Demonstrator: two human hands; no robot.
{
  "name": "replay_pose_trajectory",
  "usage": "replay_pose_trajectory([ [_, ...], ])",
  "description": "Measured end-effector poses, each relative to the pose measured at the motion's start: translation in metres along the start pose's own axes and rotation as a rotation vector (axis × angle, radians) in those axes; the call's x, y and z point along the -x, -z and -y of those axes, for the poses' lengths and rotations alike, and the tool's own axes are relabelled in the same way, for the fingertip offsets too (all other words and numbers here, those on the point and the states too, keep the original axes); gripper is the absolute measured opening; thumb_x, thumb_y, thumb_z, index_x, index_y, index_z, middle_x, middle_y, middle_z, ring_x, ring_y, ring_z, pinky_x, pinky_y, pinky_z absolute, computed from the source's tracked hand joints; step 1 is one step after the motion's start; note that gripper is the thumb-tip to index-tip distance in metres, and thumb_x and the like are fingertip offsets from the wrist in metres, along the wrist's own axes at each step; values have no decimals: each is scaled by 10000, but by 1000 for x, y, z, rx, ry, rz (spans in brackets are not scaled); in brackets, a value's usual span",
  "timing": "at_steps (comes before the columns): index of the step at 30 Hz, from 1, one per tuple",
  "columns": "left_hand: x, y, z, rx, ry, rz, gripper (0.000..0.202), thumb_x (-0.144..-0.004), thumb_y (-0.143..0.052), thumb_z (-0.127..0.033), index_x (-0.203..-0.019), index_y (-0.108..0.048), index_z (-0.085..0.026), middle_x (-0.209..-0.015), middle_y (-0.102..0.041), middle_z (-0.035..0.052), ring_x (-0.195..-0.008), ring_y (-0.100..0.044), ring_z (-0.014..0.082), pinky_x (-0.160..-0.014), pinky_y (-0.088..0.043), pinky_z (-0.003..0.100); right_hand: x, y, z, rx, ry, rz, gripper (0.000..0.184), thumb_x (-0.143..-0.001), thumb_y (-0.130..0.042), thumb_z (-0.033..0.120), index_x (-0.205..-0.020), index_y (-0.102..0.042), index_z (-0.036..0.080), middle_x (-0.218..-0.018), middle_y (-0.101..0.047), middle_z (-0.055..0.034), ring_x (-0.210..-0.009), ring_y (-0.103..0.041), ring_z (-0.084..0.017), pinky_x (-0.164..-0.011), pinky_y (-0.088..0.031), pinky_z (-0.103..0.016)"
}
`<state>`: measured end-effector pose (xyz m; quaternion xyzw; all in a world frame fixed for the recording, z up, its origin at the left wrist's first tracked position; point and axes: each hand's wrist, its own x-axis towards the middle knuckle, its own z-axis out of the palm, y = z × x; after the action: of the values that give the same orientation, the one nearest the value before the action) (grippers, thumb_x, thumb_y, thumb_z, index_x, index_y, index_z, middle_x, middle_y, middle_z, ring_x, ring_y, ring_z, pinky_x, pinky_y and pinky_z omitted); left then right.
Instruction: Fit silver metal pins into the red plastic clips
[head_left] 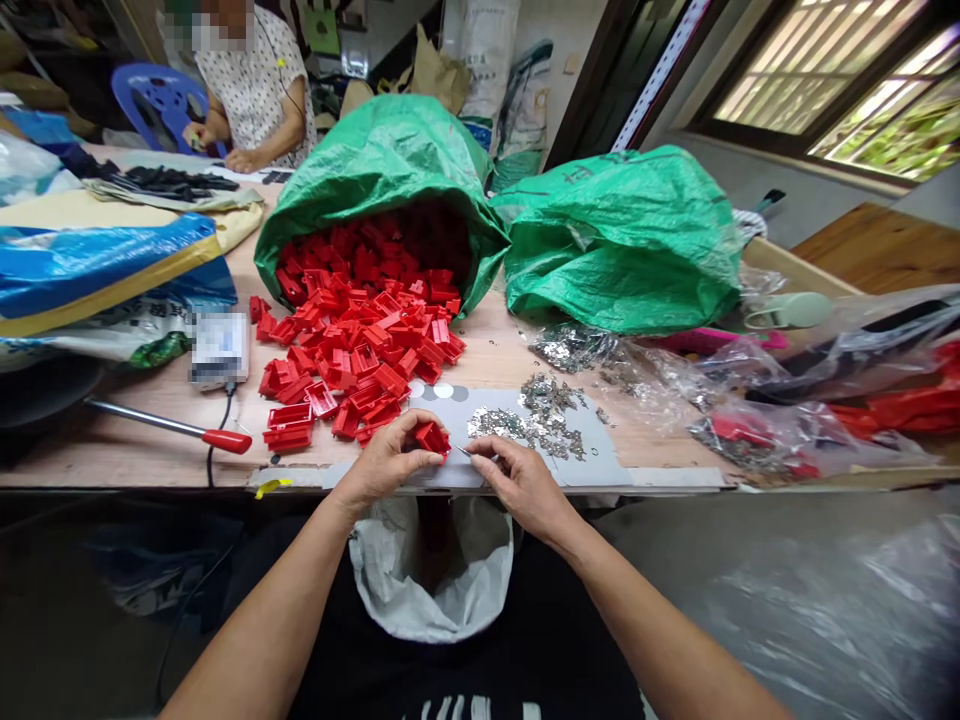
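My left hand (395, 452) is closed around a small red plastic housing (431, 438) at the table's front edge. Just to the right, my right hand (517, 476) pinches a thin metal piece (463, 451), its tip pointing at the housing; its exact kind is too small to make out. Beyond my left hand lies a heap of red plastic housings (352, 350), spilling from the mouth of a green woven sack (390, 140). Small flat metal parts (551, 415) are strewn over a grey sheet (442, 405) beyond my right hand.
An open white sack (431, 625) hangs below the table edge at my lap. Another green sack (622, 240) and plastic bags (795, 435) lie to the right. At left are a red-handled lever (225, 440) and a small white box (217, 348). A person (259, 100) works across the table.
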<state>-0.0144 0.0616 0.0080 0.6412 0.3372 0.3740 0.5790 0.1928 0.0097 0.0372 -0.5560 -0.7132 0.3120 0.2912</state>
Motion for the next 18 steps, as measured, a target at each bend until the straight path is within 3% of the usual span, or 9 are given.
replay_pose_trajectory([
  [9,-1,-1,-2,354,12,-51,371,-668,-761,-175,-966,-541,-176,-945,-649,19,-811,-617,133,-761,-492,260,4,-9,8,-45,40,-38,201,-916,-472,259,-1034,-625,205,-943,-666,-39,-727,-593,-140,-685,-451,-257],
  [18,0,2,0,442,22,-109,352,-664,-758,-168,-947,-547,-160,-887,-684,26,-711,-640,122,-658,-506,227,-6,-26,10,-61,91,-164,137,-897,-503,237,-918,-634,205,-836,-653,-24,-747,-582,-150,-711,-443,-259],
])
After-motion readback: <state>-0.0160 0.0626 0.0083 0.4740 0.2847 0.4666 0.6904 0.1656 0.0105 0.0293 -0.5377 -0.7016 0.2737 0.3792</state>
